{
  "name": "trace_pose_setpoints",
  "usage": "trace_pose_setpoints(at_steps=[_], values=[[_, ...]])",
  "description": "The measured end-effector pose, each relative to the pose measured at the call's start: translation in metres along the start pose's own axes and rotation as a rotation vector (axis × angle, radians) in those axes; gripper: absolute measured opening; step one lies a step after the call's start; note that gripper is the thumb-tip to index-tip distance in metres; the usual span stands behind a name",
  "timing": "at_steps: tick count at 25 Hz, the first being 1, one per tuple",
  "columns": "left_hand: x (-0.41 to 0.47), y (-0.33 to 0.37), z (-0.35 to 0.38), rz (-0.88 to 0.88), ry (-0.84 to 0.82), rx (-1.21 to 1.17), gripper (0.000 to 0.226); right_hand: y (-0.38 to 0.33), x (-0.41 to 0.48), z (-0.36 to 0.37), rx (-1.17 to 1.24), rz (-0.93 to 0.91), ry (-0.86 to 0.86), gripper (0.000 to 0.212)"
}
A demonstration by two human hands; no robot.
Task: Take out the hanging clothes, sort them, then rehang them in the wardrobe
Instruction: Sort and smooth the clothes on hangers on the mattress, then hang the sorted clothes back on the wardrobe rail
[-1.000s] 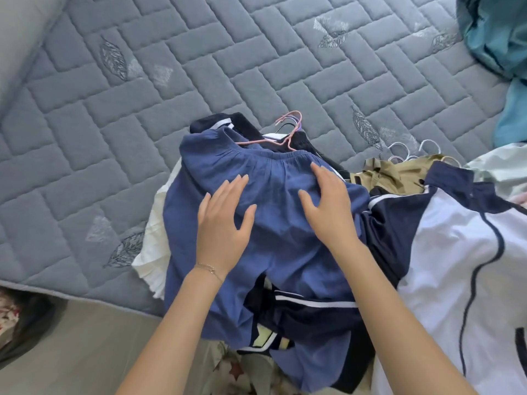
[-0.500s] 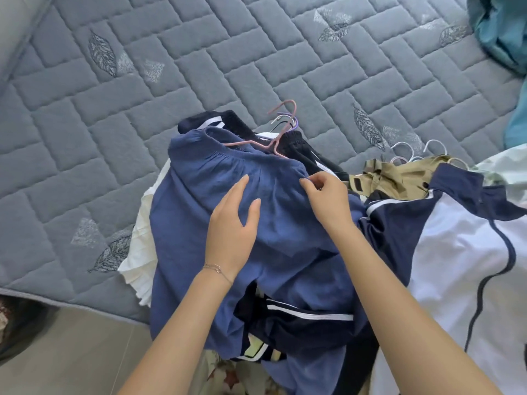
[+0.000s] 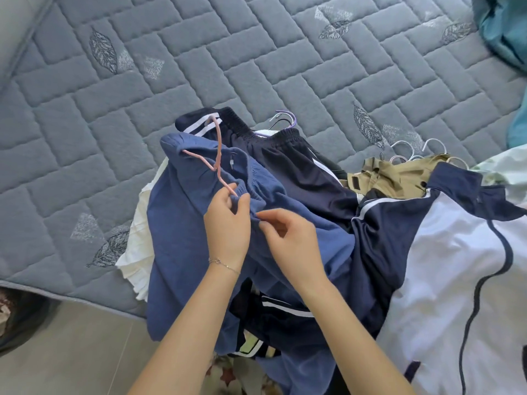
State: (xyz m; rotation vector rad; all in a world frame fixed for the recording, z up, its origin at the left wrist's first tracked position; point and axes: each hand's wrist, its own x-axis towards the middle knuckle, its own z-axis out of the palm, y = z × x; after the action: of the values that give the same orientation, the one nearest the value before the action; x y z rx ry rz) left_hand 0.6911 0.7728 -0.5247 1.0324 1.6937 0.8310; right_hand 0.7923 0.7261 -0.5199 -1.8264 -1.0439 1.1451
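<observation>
Blue trousers [image 3: 182, 238] lie on top of a pile of clothes at the bed's near edge, on a pink hanger [image 3: 215, 158]. My left hand [image 3: 228, 223] pinches the hanger's arm at the waistband. My right hand [image 3: 288, 238] pinches the waistband fabric just right of it. Under the trousers lie navy shorts with white stripes [image 3: 285, 163] and a white garment [image 3: 142, 223]. Purple and white hanger hooks [image 3: 286, 121] stick out behind the shorts.
The grey quilted bed cover [image 3: 228, 52] stretches beyond the pile. To the right lie a khaki garment [image 3: 393, 178] with several white hanger hooks [image 3: 413, 149], a navy and white jacket [image 3: 445, 266] and teal cloth [image 3: 502, 32]. Floor [image 3: 71, 352] shows at lower left.
My hands went from lying flat on the blue trousers to pinching at the waistband. The pink hanger has come up and partly out of the trousers, uncovering the navy shorts.
</observation>
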Motion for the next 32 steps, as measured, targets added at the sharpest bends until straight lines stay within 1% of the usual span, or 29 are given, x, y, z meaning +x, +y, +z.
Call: trace_pose_setpoints(at_steps=[2, 4, 8, 11, 14, 17, 19, 23, 26, 28, 30, 32], values=[[0.001, -0.010, -0.003, -0.032, 0.010, 0.011, 0.020, 0.005, 0.015, -0.014, -0.078, -0.063, 0.085, 0.016], [-0.003, -0.020, -0.005, -0.062, 0.012, 0.004, 0.020, 0.011, 0.040, -0.031, -0.201, -0.094, 0.125, 0.025], [-0.013, -0.030, -0.007, -0.056, 0.011, -0.009, 0.019, 0.033, 0.100, -0.047, -0.458, -0.121, 0.061, 0.039], [-0.017, -0.035, -0.008, -0.050, 0.030, -0.027, 0.019, 0.053, 0.127, -0.048, -0.667, -0.063, 0.008, 0.053], [-0.020, -0.037, -0.008, -0.034, 0.020, -0.030, 0.019, 0.063, 0.134, -0.048, -0.743, 0.020, -0.038, 0.060], [-0.023, -0.039, -0.007, -0.035, 0.019, -0.032, 0.019, 0.066, 0.131, -0.045, -0.830, 0.049, -0.070, 0.061], [-0.025, -0.038, -0.006, -0.039, 0.028, -0.037, 0.020, 0.064, 0.129, -0.045, -0.799, 0.053, -0.033, 0.057], [-0.028, -0.033, -0.009, -0.046, 0.056, -0.051, 0.020, 0.049, 0.117, -0.052, -0.511, 0.035, 0.091, 0.040], [-0.031, -0.026, -0.017, -0.043, 0.097, -0.049, 0.015, 0.026, 0.099, -0.055, -0.490, 0.019, 0.149, 0.033], [-0.036, -0.017, -0.024, -0.032, 0.124, -0.041, 0.014, 0.005, 0.084, -0.057, -0.492, -0.004, 0.136, 0.032], [-0.044, -0.004, -0.035, -0.026, 0.147, -0.034, 0.012, -0.019, 0.064, -0.056, -0.477, -0.043, 0.090, 0.032], [-0.054, 0.013, -0.047, -0.004, 0.169, -0.019, 0.010, -0.042, 0.039, -0.053, -0.520, -0.087, 0.039, 0.032]])
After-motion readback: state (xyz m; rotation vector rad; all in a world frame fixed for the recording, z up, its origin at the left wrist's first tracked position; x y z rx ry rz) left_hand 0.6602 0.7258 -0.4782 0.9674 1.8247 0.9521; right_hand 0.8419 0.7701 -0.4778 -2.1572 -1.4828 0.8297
